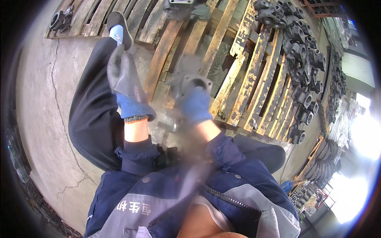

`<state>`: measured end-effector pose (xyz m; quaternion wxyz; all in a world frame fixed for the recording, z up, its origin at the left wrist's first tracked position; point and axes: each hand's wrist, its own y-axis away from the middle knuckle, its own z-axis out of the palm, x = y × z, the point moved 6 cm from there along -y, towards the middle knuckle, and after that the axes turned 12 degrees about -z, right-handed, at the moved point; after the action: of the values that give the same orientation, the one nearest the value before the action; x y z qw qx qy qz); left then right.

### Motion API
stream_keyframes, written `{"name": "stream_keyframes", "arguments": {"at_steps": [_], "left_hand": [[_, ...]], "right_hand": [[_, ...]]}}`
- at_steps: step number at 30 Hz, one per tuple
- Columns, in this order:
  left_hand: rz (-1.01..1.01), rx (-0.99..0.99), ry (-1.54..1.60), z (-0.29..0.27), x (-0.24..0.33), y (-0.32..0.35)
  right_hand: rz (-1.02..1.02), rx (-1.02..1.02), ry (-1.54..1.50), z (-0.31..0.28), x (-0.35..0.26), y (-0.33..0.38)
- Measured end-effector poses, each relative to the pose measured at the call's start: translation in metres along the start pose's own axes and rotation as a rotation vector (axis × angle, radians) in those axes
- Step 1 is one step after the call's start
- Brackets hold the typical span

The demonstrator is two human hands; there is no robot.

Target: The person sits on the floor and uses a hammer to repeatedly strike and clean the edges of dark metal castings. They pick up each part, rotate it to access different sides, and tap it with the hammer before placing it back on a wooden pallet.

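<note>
My right hand point(196, 106), in a blue knit glove, is blurred. Its fingers are at the round opening of a dark grey metal casting point(188, 75) with a square, holed flange, and the hand appears to grip it there. The casting is in front of me over the near side of a wooden pallet point(222, 43). My left hand point(126, 77) wears a blue glove with a grey coating. It stretches out beside my lower leg, fingers long and close to my ankle, with nothing visible in it.
Many similar dark castings point(303, 67) are heaped along the pallet's right side. Another casting point(178, 7) stands at the far edge, and one more point(60, 20) lies on the left pallet point(89, 18). Cracked concrete floor point(47, 119) spreads to the left. My shoe point(119, 25) touches the left pallet.
</note>
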<state>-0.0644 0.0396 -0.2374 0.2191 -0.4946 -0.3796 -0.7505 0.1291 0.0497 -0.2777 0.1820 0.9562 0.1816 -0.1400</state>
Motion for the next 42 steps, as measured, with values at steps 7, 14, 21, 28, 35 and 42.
{"name": "stream_keyframes", "arguments": {"at_steps": [7, 14, 21, 28, 35, 42], "left_hand": [[-0.083, 0.022, -0.569, -0.026, -0.114, -0.014], [-0.358, -0.21, -1.411, -0.014, -0.133, 0.008], [-0.589, -0.326, -1.59, 0.022, -0.143, -0.019], [-0.684, -0.515, -1.662, -0.004, -0.173, -0.034], [-0.712, -0.157, -0.798, -0.024, -0.185, -0.005], [-0.535, -0.427, -0.5, 0.029, -0.129, 0.025]], "right_hand": [[-0.004, 0.208, -0.136, -0.025, 0.03, 0.035], [0.127, 0.105, -0.249, 0.019, 0.12, 0.026], [0.263, -0.162, -0.557, 0.091, 0.141, 0.03], [0.416, -0.314, -0.701, 0.054, 0.122, 0.029], [0.32, 0.314, -0.96, 0.055, 0.116, 0.043], [-0.085, 0.581, -0.375, -0.004, 0.12, 0.043]]}}
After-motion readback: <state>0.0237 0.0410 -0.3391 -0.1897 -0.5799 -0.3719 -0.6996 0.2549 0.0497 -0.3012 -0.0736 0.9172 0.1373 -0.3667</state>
